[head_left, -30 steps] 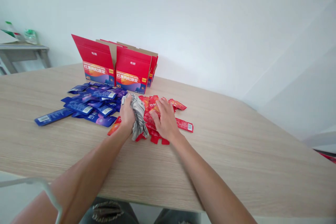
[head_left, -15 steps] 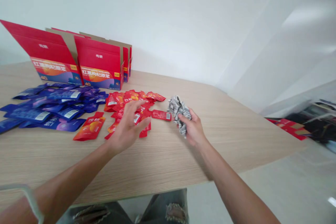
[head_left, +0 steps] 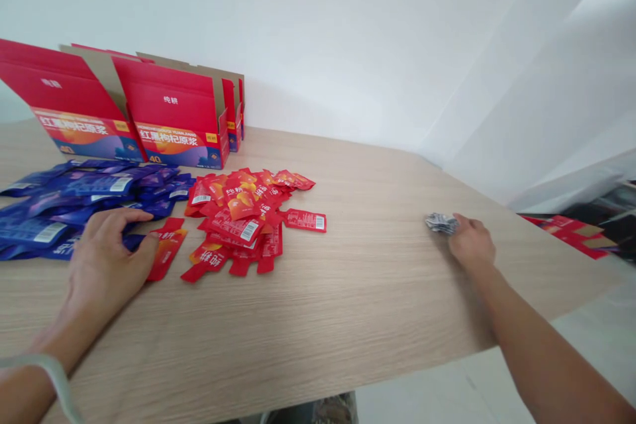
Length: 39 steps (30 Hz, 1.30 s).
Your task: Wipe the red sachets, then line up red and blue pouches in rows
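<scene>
In the head view, the right hand had its grip around a crumpled striped cloth, toward the surface's right side. The left hand, grip wide, was at a red sachet beside blue sachets.

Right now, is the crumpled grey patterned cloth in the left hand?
No, the right hand holds the cloth, right of the loose red sachet pile.
</scene>
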Each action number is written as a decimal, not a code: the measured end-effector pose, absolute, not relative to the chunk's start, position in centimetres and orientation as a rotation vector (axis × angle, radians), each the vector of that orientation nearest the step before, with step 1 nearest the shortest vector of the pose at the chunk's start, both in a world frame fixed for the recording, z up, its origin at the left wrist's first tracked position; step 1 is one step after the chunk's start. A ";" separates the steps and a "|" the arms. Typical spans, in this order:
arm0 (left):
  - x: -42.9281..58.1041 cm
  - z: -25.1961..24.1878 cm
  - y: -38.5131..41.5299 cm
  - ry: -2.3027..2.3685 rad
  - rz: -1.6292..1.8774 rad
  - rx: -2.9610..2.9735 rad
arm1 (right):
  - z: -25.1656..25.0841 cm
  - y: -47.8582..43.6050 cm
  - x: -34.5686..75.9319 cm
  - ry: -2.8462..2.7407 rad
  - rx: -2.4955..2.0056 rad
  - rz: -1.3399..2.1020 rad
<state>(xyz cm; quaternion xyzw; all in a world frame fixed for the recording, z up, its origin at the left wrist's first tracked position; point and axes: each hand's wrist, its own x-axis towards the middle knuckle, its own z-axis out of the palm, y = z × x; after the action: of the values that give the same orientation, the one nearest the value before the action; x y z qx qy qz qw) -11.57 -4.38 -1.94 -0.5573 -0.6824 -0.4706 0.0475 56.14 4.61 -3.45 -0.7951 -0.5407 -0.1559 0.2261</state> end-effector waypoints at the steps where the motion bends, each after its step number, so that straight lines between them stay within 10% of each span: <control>1: -11.5 -2.1 -4.0 -2.107 -1.389 -1.715 | -3.8 3.9 56.6 -1.448 -2.303 -0.381; 5: -10.8 -2.6 -3.0 -2.125 -1.265 -1.768 | -3.6 3.1 54.5 -1.339 -2.435 -0.393; 15: -9.1 -3.3 -4.9 -1.519 -1.259 -2.249 | -4.1 6.8 27.6 -2.527 -1.150 0.134; 27: -4.5 -2.5 -4.6 -1.146 -0.489 -2.634 | -3.4 6.6 34.7 -1.600 -1.978 0.141; 39: 1.6 0.8 1.0 -0.822 0.167 -2.692 | -5.2 8.6 38.4 -1.538 -1.898 0.382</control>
<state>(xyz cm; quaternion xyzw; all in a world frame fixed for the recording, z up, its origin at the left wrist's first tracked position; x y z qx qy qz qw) 1.55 0.96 0.77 -0.9424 -0.2878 0.0585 0.1603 38.36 8.58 -5.17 -0.7252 -0.5874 0.1458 0.3283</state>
